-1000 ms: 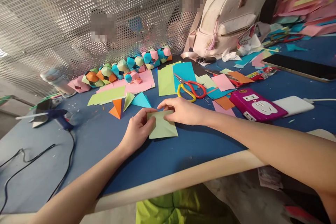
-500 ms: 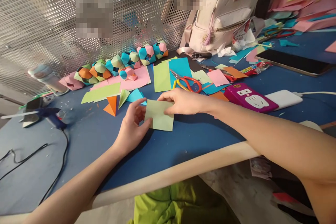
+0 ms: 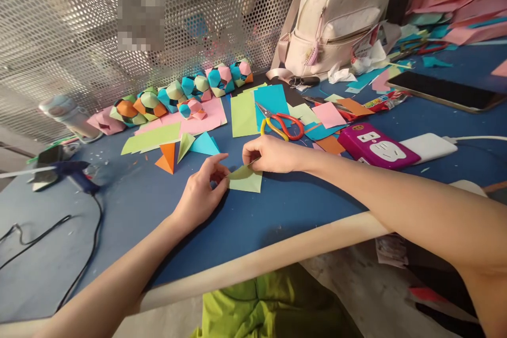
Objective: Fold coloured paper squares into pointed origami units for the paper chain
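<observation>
A pale green sheet of paper (image 3: 246, 182) is bent upward between my hands, over the blue table. My right hand (image 3: 271, 154) pinches its far edge and curls it up towards me. At the sheet's left edge, my left hand (image 3: 203, 186) grips the paper between thumb and fingers; the exact fingertip contact is partly hidden. Just beyond my left hand lie folded paper pieces: an orange one (image 3: 167, 158), a green one (image 3: 185, 146) and a blue one (image 3: 204, 143). Pliers with red and yellow handles (image 3: 282, 125) rest behind my right hand.
Several folded paper balls (image 3: 171, 96) line the perforated metal screen (image 3: 222, 5). A glue gun (image 3: 77, 175) and its cord lie left. To the right are a purple power socket (image 3: 376, 147), a phone (image 3: 443, 92) and a backpack (image 3: 340, 16). The table edge (image 3: 253, 266) is near me.
The green sheet lay flat with its whole face showing; now its far edge is curled up and over. My right fingers have closed into a tighter pinch. My left hand has barely moved.
</observation>
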Available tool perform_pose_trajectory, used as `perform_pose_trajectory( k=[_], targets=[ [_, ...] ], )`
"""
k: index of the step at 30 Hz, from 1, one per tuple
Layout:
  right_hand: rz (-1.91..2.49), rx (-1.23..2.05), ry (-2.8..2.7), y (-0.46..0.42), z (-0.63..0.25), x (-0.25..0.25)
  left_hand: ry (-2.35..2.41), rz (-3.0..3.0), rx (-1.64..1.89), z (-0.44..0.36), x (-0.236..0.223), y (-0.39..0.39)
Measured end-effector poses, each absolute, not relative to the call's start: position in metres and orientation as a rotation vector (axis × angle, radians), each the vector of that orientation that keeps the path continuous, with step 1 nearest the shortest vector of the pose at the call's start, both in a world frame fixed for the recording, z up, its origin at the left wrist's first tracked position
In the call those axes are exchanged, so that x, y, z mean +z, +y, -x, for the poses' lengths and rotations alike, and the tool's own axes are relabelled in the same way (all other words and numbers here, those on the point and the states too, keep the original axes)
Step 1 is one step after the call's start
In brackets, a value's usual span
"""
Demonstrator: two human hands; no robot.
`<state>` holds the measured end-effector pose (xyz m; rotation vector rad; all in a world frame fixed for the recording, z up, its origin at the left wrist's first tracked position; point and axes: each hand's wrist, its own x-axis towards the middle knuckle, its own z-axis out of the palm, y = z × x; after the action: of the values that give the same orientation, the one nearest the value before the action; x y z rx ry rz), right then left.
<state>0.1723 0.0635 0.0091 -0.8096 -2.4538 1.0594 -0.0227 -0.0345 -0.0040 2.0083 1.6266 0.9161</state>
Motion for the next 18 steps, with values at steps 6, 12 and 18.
perform_pose_trajectory(
  k=[6,12,18],
  targets=[
    [0.682,0.639,-2.628,0.0644,-0.1749,0.0076,1.671,-2.168,0.862,0.0220,-0.0027,-0.0336],
    [0.441,0.561,-2.579,0.0637,-0.1738,0.0059,1.641,-2.321,0.833,0.0220,-0.0045,-0.0343],
    [0.364,0.467,-2.754,0.0649,-0.1788,0.0077,1.601,-2.373,0.729,0.0271,0.0045,-0.0354]
  ],
)
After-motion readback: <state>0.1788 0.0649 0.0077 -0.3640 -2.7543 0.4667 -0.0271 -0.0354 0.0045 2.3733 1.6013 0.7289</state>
